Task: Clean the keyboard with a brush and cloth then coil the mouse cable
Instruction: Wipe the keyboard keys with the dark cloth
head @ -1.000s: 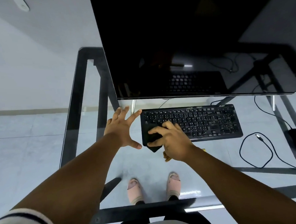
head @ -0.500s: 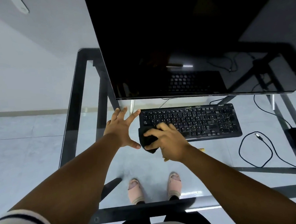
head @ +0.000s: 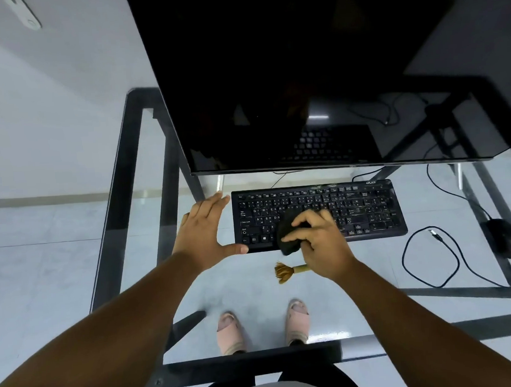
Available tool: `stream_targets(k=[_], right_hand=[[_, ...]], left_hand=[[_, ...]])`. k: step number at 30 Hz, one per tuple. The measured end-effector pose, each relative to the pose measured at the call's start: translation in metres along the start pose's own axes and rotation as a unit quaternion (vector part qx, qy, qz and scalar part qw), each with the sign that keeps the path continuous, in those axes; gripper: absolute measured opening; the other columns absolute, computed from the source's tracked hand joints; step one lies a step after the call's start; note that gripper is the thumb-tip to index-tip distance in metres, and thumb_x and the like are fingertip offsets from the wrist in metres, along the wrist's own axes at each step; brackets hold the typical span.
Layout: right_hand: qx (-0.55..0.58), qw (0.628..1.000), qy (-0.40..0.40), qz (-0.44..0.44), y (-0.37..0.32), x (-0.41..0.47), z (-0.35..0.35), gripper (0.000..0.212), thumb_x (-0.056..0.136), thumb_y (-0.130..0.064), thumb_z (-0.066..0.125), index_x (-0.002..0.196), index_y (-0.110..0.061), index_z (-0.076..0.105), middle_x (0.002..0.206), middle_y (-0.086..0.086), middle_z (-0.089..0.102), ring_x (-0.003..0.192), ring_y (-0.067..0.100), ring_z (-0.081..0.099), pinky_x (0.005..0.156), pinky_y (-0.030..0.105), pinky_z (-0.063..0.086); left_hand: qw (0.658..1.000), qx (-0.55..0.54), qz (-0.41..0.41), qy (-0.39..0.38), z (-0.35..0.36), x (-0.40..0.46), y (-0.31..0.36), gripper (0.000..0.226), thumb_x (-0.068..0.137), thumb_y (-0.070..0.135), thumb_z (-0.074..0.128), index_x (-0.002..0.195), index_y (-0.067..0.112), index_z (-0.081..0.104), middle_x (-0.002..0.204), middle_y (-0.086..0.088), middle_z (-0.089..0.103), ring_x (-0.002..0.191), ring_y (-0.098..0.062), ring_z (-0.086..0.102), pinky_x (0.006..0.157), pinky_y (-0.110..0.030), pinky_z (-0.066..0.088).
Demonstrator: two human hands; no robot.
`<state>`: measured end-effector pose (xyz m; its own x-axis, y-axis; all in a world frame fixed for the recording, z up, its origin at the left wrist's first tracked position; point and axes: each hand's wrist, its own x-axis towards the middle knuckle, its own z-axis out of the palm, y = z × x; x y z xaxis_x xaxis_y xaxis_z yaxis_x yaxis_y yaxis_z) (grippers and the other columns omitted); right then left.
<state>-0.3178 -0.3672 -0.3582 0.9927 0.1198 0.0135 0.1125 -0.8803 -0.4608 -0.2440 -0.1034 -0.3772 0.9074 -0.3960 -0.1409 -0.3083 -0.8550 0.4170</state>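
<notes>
Your left hand (head: 204,231) lies flat, fingers straight, bracing the keyboard (head: 364,208) edge; your right hand (head: 319,243) grips the cloth (head: 287,236) over the keys.

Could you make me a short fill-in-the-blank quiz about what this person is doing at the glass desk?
1. The right hand grips a black ____ against the keyboard.
2. The left hand lies spread at the keyboard's ____ end.
3. The brush lies on the glass desk, held by ____ hand.
4. The mouse cable lies loose, not yet ____.

Missing words: cloth; left; neither; coiled
</notes>
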Motion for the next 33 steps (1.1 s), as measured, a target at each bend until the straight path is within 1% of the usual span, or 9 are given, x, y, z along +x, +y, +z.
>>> stream_targets(k=[3,8,11,13,19,23,30,31,33], right_hand=[[-0.028,0.997,-0.073,-0.028,-0.021,-0.005,0.011,0.047,0.076,0.004,0.057,0.098,-0.033,0.077,0.11,-0.005,0.056,0.096,0.023,0.043,0.072,0.03,0.047],[-0.045,0.996,-0.069,0.034,-0.001,-0.019,0.0,0.041,0.077,-0.001,0.058,0.093,-0.034,0.078,0.105,-0.005,0.052,0.096,0.022,0.042,0.063,0.032,0.05],[-0.041,0.992,-0.033,0.112,0.017,-0.03,-0.012,0.038,0.077,0.0,0.059,0.085,-0.031,0.079,0.099,-0.003,0.051,0.097,0.023,0.046,0.06,0.031,0.051],[-0.042,0.991,-0.023,0.126,0.016,-0.03,-0.013,0.038,0.077,0.001,0.059,0.084,-0.03,0.079,0.096,-0.003,0.05,0.096,0.023,0.046,0.06,0.031,0.051],[-0.02,0.995,-0.087,0.049,-0.024,-0.011,0.003,0.035,0.078,-0.007,0.062,0.093,-0.034,0.077,0.102,-0.01,0.047,0.097,0.017,0.039,0.064,0.025,0.045],[-0.03,0.993,-0.094,0.059,-0.01,-0.012,-0.003,0.034,0.082,-0.009,0.06,0.093,-0.036,0.077,0.103,-0.011,0.047,0.099,0.015,0.038,0.067,0.026,0.044],[-0.026,0.988,-0.038,0.149,0.027,-0.027,-0.02,0.039,0.08,0.001,0.055,0.079,-0.032,0.077,0.094,-0.009,0.049,0.096,0.017,0.044,0.068,0.033,0.052],[0.015,0.985,-0.016,0.169,0.028,-0.024,-0.019,0.04,0.08,0.003,0.054,0.08,-0.03,0.078,0.094,-0.008,0.051,0.096,0.018,0.048,0.071,0.031,0.051],[0.113,0.967,0.044,0.223,0.025,-0.015,-0.017,0.041,0.081,0.006,0.052,0.087,-0.024,0.079,0.094,-0.005,0.052,0.095,0.018,0.055,0.079,0.017,0.045]], left_hand=[[0.999,0.01,0.015,-0.036,0.003,0.009,0.012,0.131,0.053,0.076,0.074,0.155,0.026,0.009,0.162,0.007,0.013,0.147,-0.017,0.016,0.116,-0.04,0.02],[0.993,0.044,0.012,-0.105,0.001,0.028,0.026,0.145,0.051,0.066,0.082,0.154,0.022,-0.009,0.164,0.004,-0.004,0.15,-0.016,0.001,0.121,-0.04,0.012],[0.989,0.062,-0.007,-0.132,-0.002,0.034,0.031,0.148,0.048,0.063,0.085,0.154,0.02,-0.01,0.164,0.003,-0.005,0.15,-0.019,0.006,0.121,-0.041,0.015],[0.987,0.084,-0.01,-0.137,-0.004,0.036,0.035,0.148,0.047,0.064,0.085,0.154,0.02,-0.008,0.164,0.002,-0.003,0.149,-0.02,0.008,0.12,-0.042,0.016],[0.983,0.116,-0.022,-0.143,-0.008,0.038,0.042,0.149,0.042,0.068,0.083,0.154,0.021,-0.003,0.162,0.003,0.003,0.147,-0.021,0.017,0.118,-0.041,0.021],[0.983,0.119,-0.025,-0.141,-0.011,0.035,0.044,0.148,0.042,0.069,0.083,0.154,0.023,-0.002,0.162,0.005,0.003,0.147,-0.021,0.016,0.117,-0.043,0.02],[0.983,0.113,-0.035,-0.139,-0.014,0.033,0.047,0.148,0.042,0.066,0.084,0.154,0.025,-0.002,0.163,0.008,0.0,0.148,-0.018,0.013,0.117,-0.043,0.02],[0.983,0.114,-0.036,-0.14,-0.014,0.033,0.047,0.148,0.042,0.066,0.084,0.154,0.025,-0.003,0.163,0.008,-0.001,0.148,-0.017,0.013,0.117,-0.043,0.02],[0.983,0.114,-0.039,-0.14,-0.014,0.032,0.047,0.148,0.043,0.066,0.084,0.154,0.025,-0.005,0.163,0.009,-0.003,0.149,-0.017,0.011,0.117,-0.042,0.02]])
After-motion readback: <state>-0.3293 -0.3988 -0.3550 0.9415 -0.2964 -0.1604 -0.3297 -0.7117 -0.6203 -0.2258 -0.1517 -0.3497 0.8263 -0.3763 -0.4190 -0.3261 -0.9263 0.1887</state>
